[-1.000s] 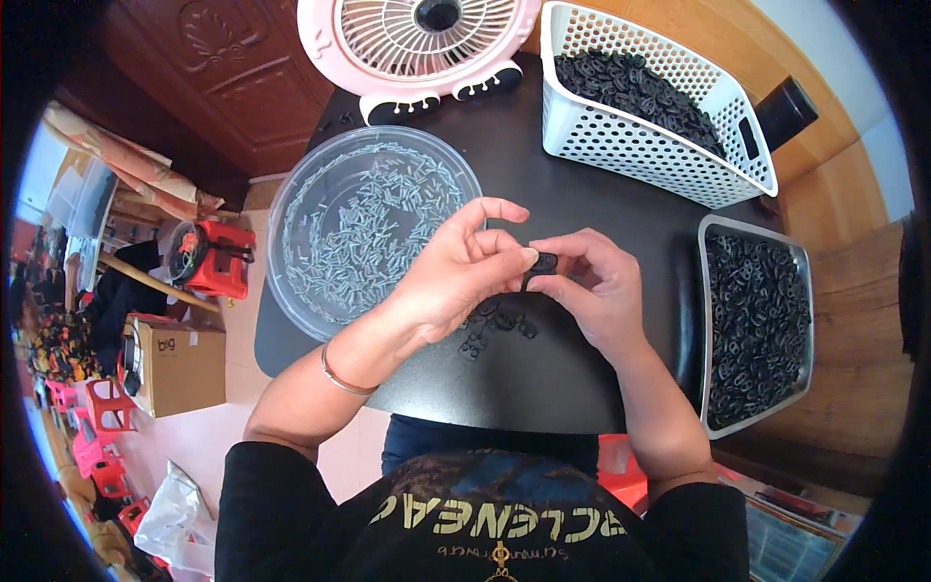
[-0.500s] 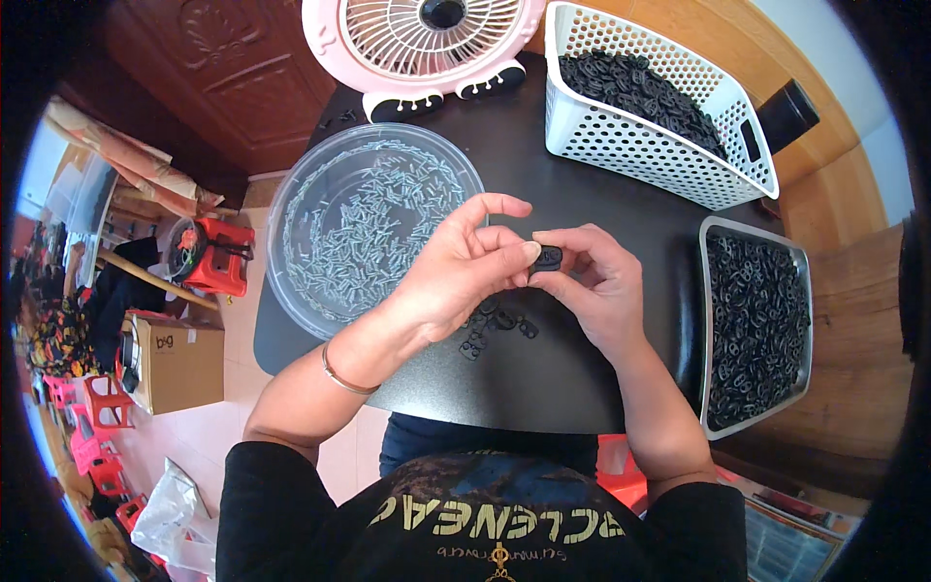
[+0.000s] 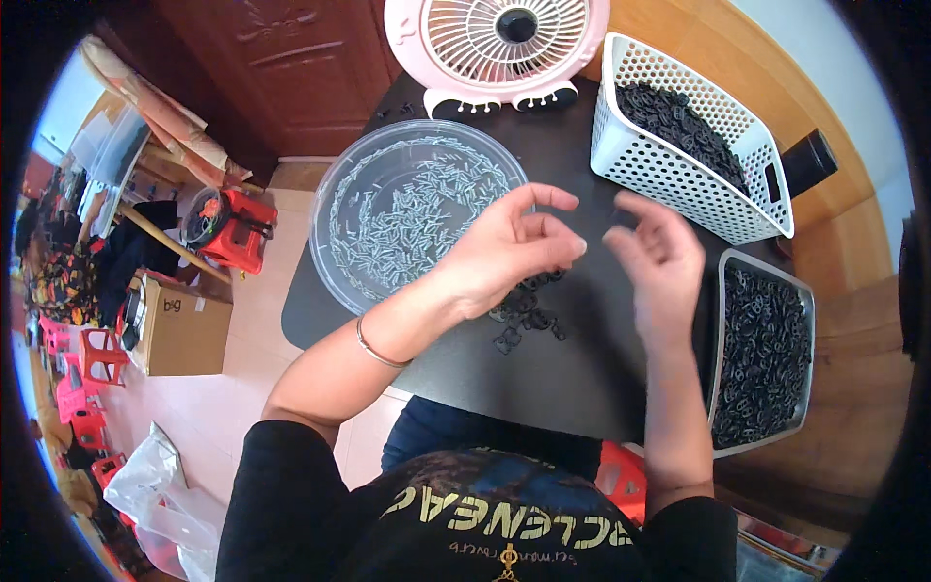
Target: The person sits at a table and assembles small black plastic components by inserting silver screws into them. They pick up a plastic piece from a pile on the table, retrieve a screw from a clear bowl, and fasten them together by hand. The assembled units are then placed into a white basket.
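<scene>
My left hand [image 3: 514, 241] hovers over the table between a round clear tub [image 3: 325, 262] and my right hand. Its index finger is bent out, while the thumb and the other fingers are curled together; whatever they may hold is hidden. To the right, my right hand [image 3: 664, 254] is raised with thumb and fingers apart and nothing visible between them, slightly blurred. Many small silvery screw-like pins [image 3: 402, 223] lie in the tub. Under my left hand, a loose cluster of small black plastic pieces [image 3: 524, 320] rests on the dark table [image 3: 592, 378].
At the back right stands a white perforated basket [image 3: 669, 179] of black pieces. A metal-rimmed tray [image 3: 766, 349] of similar pieces lies at the right. A pink fan [image 3: 514, 58] stands at the back, and a black cylinder [image 3: 810, 163] is behind the basket.
My hands have come apart, the right one moving right. The black piece between them before is no longer visible. The whole view has shifted, so the table things appear farther right.
</scene>
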Available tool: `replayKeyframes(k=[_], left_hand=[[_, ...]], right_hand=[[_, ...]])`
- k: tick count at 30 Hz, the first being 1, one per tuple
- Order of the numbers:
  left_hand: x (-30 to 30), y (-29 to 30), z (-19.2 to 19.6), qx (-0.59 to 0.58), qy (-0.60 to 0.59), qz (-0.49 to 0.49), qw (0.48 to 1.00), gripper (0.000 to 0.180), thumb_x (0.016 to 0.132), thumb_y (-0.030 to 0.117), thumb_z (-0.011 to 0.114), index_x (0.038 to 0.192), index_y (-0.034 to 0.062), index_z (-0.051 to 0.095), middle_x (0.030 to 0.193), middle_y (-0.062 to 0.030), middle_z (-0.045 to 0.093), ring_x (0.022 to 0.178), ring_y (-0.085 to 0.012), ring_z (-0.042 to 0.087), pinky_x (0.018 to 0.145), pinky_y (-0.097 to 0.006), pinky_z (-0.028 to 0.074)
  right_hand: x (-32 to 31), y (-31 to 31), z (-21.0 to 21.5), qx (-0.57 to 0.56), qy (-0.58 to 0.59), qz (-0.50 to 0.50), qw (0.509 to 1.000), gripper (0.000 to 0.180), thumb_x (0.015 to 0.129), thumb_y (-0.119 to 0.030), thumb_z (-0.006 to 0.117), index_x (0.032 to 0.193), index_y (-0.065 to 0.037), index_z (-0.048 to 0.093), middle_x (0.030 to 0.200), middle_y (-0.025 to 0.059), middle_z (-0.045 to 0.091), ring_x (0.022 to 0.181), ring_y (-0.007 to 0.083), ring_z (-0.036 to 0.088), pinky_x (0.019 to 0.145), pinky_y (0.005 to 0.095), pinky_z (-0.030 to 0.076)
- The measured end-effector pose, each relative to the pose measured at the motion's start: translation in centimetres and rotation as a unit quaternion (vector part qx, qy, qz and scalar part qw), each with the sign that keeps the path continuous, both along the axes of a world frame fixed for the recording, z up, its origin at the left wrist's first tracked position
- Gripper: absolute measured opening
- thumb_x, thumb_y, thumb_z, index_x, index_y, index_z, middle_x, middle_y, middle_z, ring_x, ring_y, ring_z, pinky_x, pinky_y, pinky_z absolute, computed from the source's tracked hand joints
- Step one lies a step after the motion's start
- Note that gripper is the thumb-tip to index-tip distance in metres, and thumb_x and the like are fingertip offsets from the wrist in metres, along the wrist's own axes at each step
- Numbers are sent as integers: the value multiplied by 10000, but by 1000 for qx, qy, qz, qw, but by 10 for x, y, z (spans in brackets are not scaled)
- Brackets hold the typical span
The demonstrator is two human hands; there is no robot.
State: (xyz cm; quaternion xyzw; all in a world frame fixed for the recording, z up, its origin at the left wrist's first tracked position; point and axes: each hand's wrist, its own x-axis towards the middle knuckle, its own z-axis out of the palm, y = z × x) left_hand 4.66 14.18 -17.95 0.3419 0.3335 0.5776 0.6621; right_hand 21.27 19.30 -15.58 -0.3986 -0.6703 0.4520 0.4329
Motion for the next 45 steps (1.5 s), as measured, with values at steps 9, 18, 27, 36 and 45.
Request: replayKeyframes(k=[9, 18, 27, 36, 45], left_hand=[[-63, -3, 34, 143, 310, 112, 933, 172, 795, 91, 605, 949, 28, 559, 839, -12, 599, 757, -72, 547, 652, -195, 427], [-141, -24, 21, 166, 849, 130, 484, 125, 679, 21, 556, 782, 48, 622, 760, -101, 572, 762, -278, 572, 650, -372, 468], [-143, -15, 3, 126, 904, 78, 402, 98, 673, 38, 549, 732, 61, 624, 744, -108, 554, 742, -289, 579, 658, -385, 477], [-143, -4, 8, 120, 876, 66, 462, 41, 611, 33, 565, 650, 22, 562, 711, -136, 549, 710, -313, 573, 623, -395, 462], [-86, 16, 31, 184, 582, 78, 788, 77, 677, 7, 601, 695, 5, 526, 642, -21, 569, 594, -70, 546, 561, -215, 444]], right_hand=[[4, 67, 34, 0, 352, -113, 929, 433, 838, -60, 548, 1190, 121, 372, 1042, 157, 536, 898, 165, 567, 819, 242, 476], [18, 11, -24, -17, 117, -9, 993, 137, 826, -63, 558, 941, 1, 597, 858, 46, 600, 672, 61, 527, 614, 187, 428], [29, 21, -40, -45, 112, -36, 992, 142, 824, -80, 566, 942, -10, 601, 826, 30, 608, 628, 39, 488, 568, 170, 390], [22, 14, -44, -28, 28, -3, 999, 120, 792, -51, 587, 903, -16, 618, 787, 15, 599, 638, 61, 530, 567, 197, 433], [6, 0, -44, 206, -195, 152, 947, 144, 714, -72, 628, 856, -57, 611, 876, 62, 587, 792, 216, 574, 704, 314, 474]])
